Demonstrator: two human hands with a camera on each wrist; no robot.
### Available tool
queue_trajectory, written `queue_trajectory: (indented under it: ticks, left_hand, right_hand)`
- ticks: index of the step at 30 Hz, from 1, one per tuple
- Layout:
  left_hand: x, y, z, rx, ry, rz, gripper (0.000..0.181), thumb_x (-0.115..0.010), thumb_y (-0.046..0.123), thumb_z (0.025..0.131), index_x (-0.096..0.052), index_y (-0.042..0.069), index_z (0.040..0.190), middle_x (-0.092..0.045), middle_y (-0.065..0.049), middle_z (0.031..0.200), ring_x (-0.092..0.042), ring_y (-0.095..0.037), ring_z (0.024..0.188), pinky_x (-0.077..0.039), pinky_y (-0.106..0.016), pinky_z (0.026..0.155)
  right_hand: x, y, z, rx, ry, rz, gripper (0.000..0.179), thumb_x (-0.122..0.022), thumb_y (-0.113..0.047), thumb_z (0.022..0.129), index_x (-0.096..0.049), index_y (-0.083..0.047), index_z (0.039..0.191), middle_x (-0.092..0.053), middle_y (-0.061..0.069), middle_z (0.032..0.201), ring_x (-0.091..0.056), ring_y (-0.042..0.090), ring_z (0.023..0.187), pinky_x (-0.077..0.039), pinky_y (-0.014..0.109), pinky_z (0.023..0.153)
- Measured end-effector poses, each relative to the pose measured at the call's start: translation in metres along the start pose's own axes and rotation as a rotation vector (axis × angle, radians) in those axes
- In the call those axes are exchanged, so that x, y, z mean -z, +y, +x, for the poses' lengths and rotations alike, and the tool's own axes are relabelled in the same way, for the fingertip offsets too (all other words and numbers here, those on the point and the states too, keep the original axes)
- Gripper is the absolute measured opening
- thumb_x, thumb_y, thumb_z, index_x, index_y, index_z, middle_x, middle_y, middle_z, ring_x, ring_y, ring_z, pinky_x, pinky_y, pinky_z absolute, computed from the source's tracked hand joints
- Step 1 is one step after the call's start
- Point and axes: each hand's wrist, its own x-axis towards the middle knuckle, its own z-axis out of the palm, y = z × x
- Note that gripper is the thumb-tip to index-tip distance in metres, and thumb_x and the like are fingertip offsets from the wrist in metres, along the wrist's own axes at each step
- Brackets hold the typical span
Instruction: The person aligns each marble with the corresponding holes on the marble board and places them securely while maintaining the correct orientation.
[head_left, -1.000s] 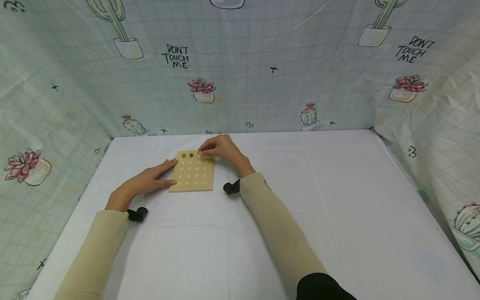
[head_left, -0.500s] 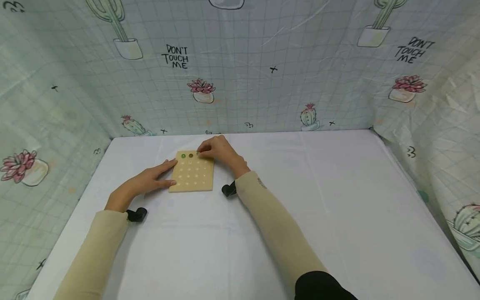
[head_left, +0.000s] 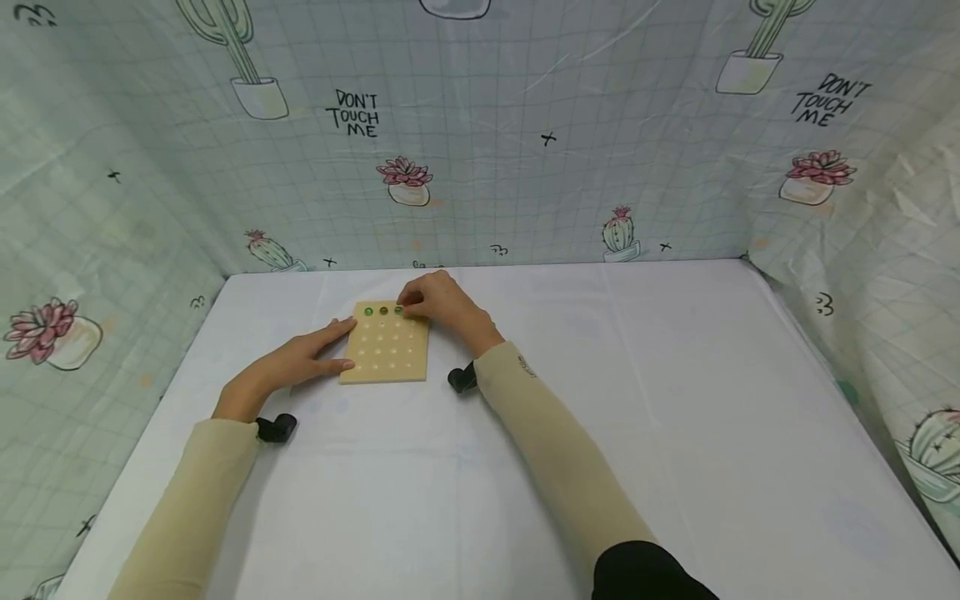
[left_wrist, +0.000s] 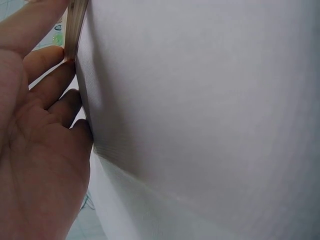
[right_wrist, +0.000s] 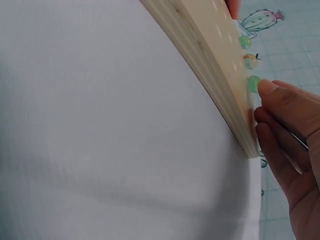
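Note:
A square light wooden board [head_left: 390, 350] with rows of shallow dimples lies on the white table. Along its far row sit a green marble [head_left: 368, 311], an amber-brown marble [head_left: 384, 310] and a second green marble [head_left: 399, 309]. My right hand [head_left: 447, 304] has its thumb and fingertips on that second green marble; in the right wrist view, the thumb of the right hand [right_wrist: 295, 112] presses against the green marble [right_wrist: 254, 83]. With fingers spread and fairly straight, my left hand [head_left: 303, 357] touches the board's left edge. The left wrist view shows its fingers against the wooden board's side [left_wrist: 75, 30].
White cloth covers the table [head_left: 600, 433], which extends far to the right of the board. A patterned curtain [head_left: 487, 167] with cactus drawings rises behind the table and along both sides. A black wrist camera [head_left: 276, 428] sits at the left cuff.
The right fingertips dipped slightly over the third marble, covering it, then shifted a little right so it shows again. The left hand and the board have stayed in place.

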Motion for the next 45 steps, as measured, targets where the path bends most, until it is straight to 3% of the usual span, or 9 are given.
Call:
queue_trajectory:
  ticks: [5,10,15,24,31,37,45]
  left_hand:
    - [-0.001,-0.001,0.001,-0.003,0.001,0.004,0.096,-0.066,0.057,0.094,-0.015,0.017,0.165,-0.006,-0.024,0.168,-0.005,-0.046,0.154,-0.01,-0.067,0.12]
    - [0.0,-0.002,0.0,-0.023,0.009,0.007,0.095,-0.066,0.055,0.095,-0.016,0.016,0.165,-0.006,-0.024,0.168,-0.006,-0.046,0.154,-0.011,-0.066,0.121]
    - [0.001,-0.001,-0.001,-0.042,0.002,-0.002,0.095,-0.066,0.055,0.095,-0.016,0.017,0.165,-0.006,-0.023,0.168,-0.006,-0.045,0.154,-0.011,-0.067,0.12]
    - [0.005,-0.001,0.0,-0.072,0.003,0.006,0.093,-0.065,0.053,0.096,-0.016,0.016,0.165,-0.007,-0.022,0.169,-0.006,-0.045,0.154,-0.011,-0.067,0.12]
    - [0.003,0.0,0.001,-0.029,0.0,0.007,0.096,-0.066,0.056,0.094,-0.015,0.017,0.165,-0.006,-0.023,0.168,-0.005,-0.045,0.154,-0.011,-0.068,0.12]
    - [0.002,0.0,-0.001,-0.041,-0.003,-0.006,0.095,-0.066,0.055,0.095,-0.015,0.016,0.165,-0.006,-0.024,0.168,-0.005,-0.046,0.154,-0.011,-0.068,0.119]
    - [0.002,-0.001,-0.002,-0.046,-0.004,-0.01,0.095,-0.066,0.055,0.095,-0.015,0.017,0.165,-0.005,-0.024,0.168,-0.005,-0.046,0.154,-0.011,-0.068,0.119]
  right_hand:
    - [0.013,0.001,-0.011,0.028,-0.057,0.002,0.015,-0.075,-0.017,0.094,-0.079,-0.012,0.108,-0.076,-0.003,0.102,-0.067,0.007,0.092,-0.053,0.019,0.082]
    - [0.031,0.005,-0.025,0.074,-0.103,-0.063,0.017,-0.075,-0.015,0.094,-0.079,-0.01,0.11,-0.077,0.0,0.108,-0.07,0.009,0.098,-0.054,0.019,0.086]
    - [0.05,0.011,-0.05,0.071,-0.109,-0.101,0.019,-0.073,-0.012,0.096,-0.078,-0.009,0.114,-0.076,0.003,0.113,-0.07,0.012,0.103,-0.055,0.022,0.089]
    - [0.075,0.03,-0.094,0.041,-0.05,-0.019,0.025,-0.075,-0.009,0.094,-0.076,-0.006,0.118,-0.075,0.008,0.118,-0.07,0.017,0.105,-0.057,0.026,0.091]
    - [0.083,0.038,-0.12,0.02,-0.037,0.02,0.028,-0.076,-0.011,0.093,-0.076,-0.008,0.12,-0.074,0.008,0.12,-0.071,0.02,0.107,-0.059,0.029,0.087]
    - [0.084,0.042,-0.136,-0.006,-0.022,0.061,0.028,-0.076,-0.013,0.093,-0.076,-0.009,0.12,-0.076,0.004,0.117,-0.07,0.017,0.106,-0.058,0.03,0.089]
    - [0.081,0.047,-0.148,-0.013,-0.043,0.033,0.026,-0.077,-0.015,0.092,-0.077,-0.01,0.118,-0.076,0.002,0.114,-0.072,0.017,0.105,-0.058,0.03,0.089]
